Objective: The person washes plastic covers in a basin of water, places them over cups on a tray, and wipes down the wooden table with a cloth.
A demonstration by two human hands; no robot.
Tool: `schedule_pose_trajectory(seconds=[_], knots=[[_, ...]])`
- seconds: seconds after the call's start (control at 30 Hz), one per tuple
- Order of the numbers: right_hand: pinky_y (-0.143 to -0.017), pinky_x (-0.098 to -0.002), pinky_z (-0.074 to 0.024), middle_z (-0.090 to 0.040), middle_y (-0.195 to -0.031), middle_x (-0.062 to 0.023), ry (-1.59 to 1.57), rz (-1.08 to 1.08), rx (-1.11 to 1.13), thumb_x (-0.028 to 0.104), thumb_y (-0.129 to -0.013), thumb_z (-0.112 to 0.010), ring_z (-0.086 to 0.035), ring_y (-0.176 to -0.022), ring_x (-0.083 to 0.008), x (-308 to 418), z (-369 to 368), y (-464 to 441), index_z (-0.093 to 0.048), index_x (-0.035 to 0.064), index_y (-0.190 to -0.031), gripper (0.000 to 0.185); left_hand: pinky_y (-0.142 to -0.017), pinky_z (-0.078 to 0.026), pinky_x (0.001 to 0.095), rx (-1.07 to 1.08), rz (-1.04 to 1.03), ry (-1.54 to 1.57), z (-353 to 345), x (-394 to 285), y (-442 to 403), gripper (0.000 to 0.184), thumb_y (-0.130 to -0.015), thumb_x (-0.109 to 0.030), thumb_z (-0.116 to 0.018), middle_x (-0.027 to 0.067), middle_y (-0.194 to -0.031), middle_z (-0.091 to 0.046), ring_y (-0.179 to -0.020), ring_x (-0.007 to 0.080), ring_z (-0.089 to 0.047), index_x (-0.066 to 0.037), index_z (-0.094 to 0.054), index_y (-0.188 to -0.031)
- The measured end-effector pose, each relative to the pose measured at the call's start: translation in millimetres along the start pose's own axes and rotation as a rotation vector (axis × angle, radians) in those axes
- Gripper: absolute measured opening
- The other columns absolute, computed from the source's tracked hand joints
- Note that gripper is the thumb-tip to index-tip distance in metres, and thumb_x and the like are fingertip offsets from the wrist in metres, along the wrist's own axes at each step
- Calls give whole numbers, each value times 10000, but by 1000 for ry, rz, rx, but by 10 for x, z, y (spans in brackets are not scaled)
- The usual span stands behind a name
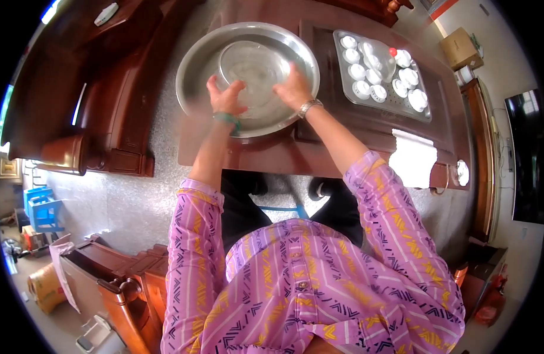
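Note:
A wide metal basin stands on the dark red wooden table, with what looks like water in it. Inside lies a round clear bowl or lid, whose rim shows at the top. My left hand, a green bangle at its wrist, is over the near left part of the basin, fingers apart and curved beside the clear piece. On the other side my right hand, wearing a metal watch or bracelet, has thumb and fingers spread at the clear piece's right edge. Whether either hand touches it is unclear.
Right of the basin, a metal tray holds several white cups or small pots and a clear lid with a red knob. A white cloth hangs over the table's near edge. Wooden seats stand at left, blue stools beyond.

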State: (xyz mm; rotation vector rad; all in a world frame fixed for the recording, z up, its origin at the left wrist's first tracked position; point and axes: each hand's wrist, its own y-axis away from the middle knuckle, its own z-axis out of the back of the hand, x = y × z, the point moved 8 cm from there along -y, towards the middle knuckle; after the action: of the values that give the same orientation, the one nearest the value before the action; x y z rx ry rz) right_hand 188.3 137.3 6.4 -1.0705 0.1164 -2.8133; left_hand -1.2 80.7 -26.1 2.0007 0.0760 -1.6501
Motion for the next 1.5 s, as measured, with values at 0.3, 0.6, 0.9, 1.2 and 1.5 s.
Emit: schedule_pose_trajectory(seconds=[0.3,0.6,0.9,1.2,1.5], knots=[[-880,-389,-406,-624,-1028,-146,-192,396,701,492,-855,-448,-564,-983,-340,604,-465,445,-624,81,-1035,482,-473,-442,288,24,-393,-234,-29,-369,-7,741,-595,-124,-674,36,-726,-556,-593,138,-523,-124,-427,-1293],[-949,-407,-314,-634,-910,-110,677,813,476,422,-839,-509,-594,-909,-247,313,-511,282,-594,107,-991,360,-487,-527,310,140,-157,-400,-80,-479,-121,738,-624,-246,-693,97,-929,-593,-713,205,-606,-155,-433,-1309],[-726,-402,-465,-641,-815,-173,-151,366,604,267,-785,-542,-610,-789,-327,657,-594,292,-667,56,-795,246,-932,-380,416,-32,-531,-585,-95,-559,37,850,-597,-517,-733,214,-1218,-464,-1138,312,-454,-144,-432,-1299],[-653,-439,-472,-645,-777,-170,472,729,789,282,-774,-494,-625,-708,-315,310,-902,373,-662,58,-739,281,-938,-403,360,-23,-419,-522,115,-270,-508,577,-608,-331,-757,140,-1156,-538,-1085,286,-508,-108,-577,-1108],[-706,-373,-462,-654,-778,-136,217,508,605,329,-756,-625,-634,-756,-270,508,-429,213,-693,83,-821,263,-929,-418,363,-95,-225,-352,69,-441,-51,914,-567,-512,-769,238,-1188,-487,-1109,314,-495,-81,-422,-1294]])
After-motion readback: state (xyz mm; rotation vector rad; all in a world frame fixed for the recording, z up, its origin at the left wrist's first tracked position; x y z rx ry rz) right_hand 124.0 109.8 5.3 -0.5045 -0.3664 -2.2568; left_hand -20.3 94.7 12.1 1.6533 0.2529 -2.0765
